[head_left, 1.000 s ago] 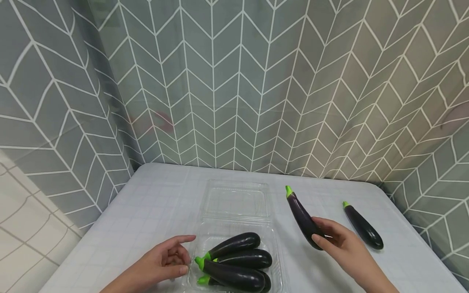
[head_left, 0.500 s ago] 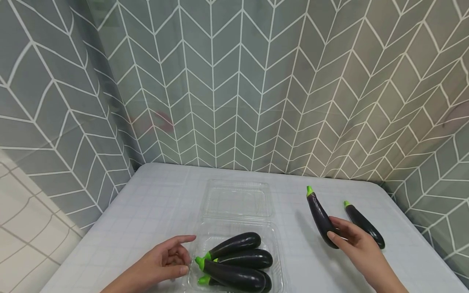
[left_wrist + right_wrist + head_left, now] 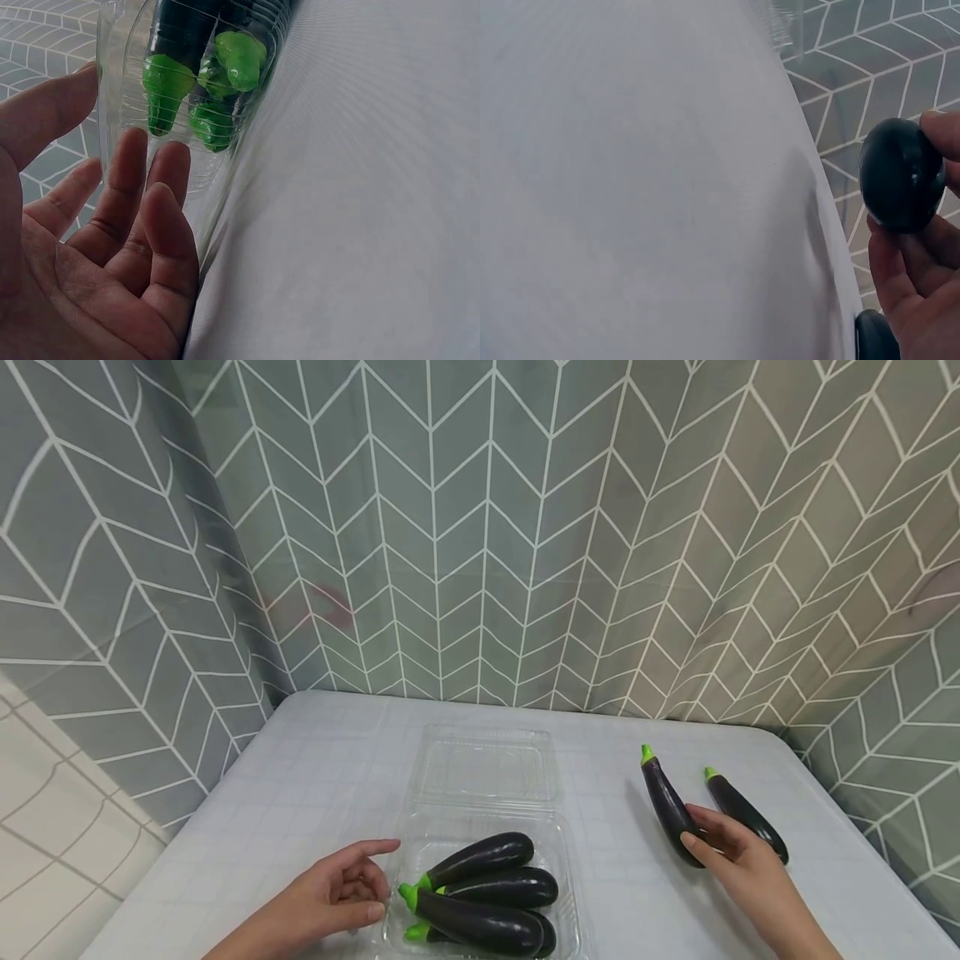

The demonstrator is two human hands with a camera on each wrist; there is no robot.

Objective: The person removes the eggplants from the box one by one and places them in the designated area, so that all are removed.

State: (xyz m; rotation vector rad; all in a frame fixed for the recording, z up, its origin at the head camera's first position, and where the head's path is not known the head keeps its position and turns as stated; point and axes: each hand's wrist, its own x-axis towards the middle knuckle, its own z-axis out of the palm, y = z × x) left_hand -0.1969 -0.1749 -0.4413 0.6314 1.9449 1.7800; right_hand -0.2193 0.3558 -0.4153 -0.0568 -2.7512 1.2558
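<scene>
My right hand [image 3: 738, 852] pinches an eggplant [image 3: 670, 808] near its round bottom end, green stem pointing away. In the right wrist view that eggplant [image 3: 902, 176] shows end-on between thumb and fingers. A second eggplant [image 3: 746, 814] lies on the table just beyond the hand. My left hand [image 3: 330, 897] is at the left wall of a clear plastic clamshell box [image 3: 573, 893], fingers loosely bent and fingertips right at the wall. Several eggplants [image 3: 480, 920] lie piled in the box; their green stems [image 3: 166, 86] show through the plastic in the left wrist view.
The box's clear lid [image 3: 483, 768] lies folded back on the white table [image 3: 322, 777]. Grey chevron-patterned curtains [image 3: 465, 543] stand behind and at both sides of the table. Light tiles [image 3: 56, 810] show at the lower left.
My right hand has moved right with the eggplant, carrying it from near the box to beside the eggplant on the table. My left hand has stayed at the box.
</scene>
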